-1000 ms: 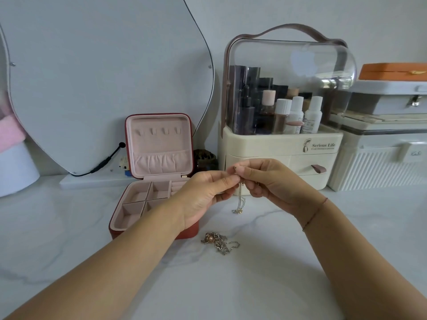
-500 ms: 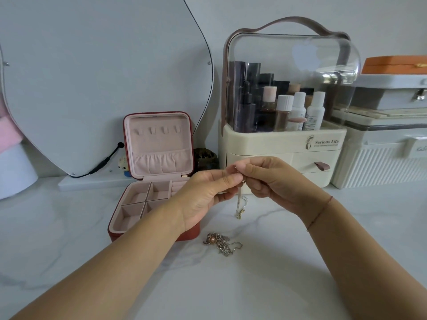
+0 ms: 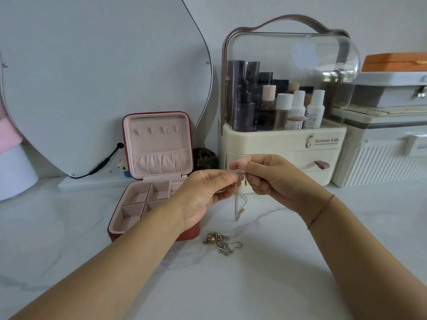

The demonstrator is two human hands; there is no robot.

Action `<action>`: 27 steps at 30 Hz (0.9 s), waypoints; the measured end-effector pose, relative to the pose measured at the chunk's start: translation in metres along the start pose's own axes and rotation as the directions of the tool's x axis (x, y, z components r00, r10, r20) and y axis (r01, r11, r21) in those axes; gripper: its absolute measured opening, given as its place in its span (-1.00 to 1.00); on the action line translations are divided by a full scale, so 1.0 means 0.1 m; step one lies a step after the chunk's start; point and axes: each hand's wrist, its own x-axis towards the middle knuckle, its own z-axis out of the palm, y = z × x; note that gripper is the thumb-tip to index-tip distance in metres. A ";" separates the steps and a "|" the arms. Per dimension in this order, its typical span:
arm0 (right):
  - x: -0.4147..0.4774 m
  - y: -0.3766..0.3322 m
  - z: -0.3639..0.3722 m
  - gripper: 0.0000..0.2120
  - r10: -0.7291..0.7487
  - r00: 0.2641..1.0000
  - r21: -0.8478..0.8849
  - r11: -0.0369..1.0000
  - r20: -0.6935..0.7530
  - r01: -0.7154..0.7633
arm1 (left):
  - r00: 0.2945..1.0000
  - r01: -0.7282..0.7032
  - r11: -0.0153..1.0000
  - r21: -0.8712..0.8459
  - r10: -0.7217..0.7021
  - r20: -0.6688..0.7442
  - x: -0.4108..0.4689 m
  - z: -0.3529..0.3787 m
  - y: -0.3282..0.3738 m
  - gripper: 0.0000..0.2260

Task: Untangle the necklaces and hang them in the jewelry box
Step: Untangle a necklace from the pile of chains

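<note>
My left hand (image 3: 205,195) and my right hand (image 3: 270,179) meet in the middle of the view, both pinching the top of a thin silver necklace (image 3: 239,204). Its chain hangs down between them, above the marble tabletop. A tangled heap of necklaces (image 3: 219,242) with a copper-coloured bead lies on the tabletop just below the hands. The red jewelry box (image 3: 159,144) stands open at the left, lid upright. Its pink lining has a row of small hooks and a gathered pocket. My left forearm covers the box's front right corner.
A cream cosmetic organiser (image 3: 284,139) with a clear dome and several bottles stands right behind the hands. White storage cases (image 3: 381,144) sit at the right. A curved mirror (image 3: 104,77) with a black cable leans on the wall at the left, and a small dark jar (image 3: 205,159) stands beside the box.
The hands have drawn slightly apart at the fingertips, and more of the necklace's clasp and small tag shows between them. The chain hangs a little longer.
</note>
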 end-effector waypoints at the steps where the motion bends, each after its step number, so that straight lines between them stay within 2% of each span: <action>1: 0.00 0.00 0.01 -0.73 -0.001 1.000 -0.001 1.000 0.004 0.001 | 1.000 -0.002 1.000 0.009 0.002 -0.002 0.00 0.00 0.00 -0.88; 4: -0.01 -0.01 0.01 -0.74 -0.004 1.000 0.001 1.000 0.017 0.004 | 1.000 -0.002 1.000 0.015 0.002 -0.004 -0.01 0.01 0.01 -0.84; 8: -0.02 -0.01 0.02 -0.76 -0.005 1.000 0.006 1.000 0.018 0.004 | 1.000 0.010 1.000 -0.005 -0.010 -0.004 -0.02 0.01 0.02 -0.96; 12: -0.02 -0.02 0.02 -0.77 -0.010 1.000 0.044 0.999 0.029 0.009 | 1.000 0.014 1.000 0.001 -0.014 -0.013 -0.01 0.00 0.01 -0.96; 20: -0.03 -0.05 0.05 -0.79 -0.008 1.000 0.060 0.998 0.009 0.007 | 1.000 -0.022 0.999 0.038 0.022 -0.021 0.00 0.01 -0.01 -0.91; 24: -0.04 -0.05 0.05 -0.79 -0.005 1.000 0.052 0.999 0.005 0.005 | 0.999 -0.047 0.997 0.062 0.047 0.001 -0.02 0.01 -0.01 -0.82; 27: -0.05 -0.06 0.05 -0.75 -0.003 1.000 0.050 0.999 0.003 0.003 | 0.998 -0.059 0.994 0.093 0.061 -0.015 -0.02 0.01 -0.03 -0.85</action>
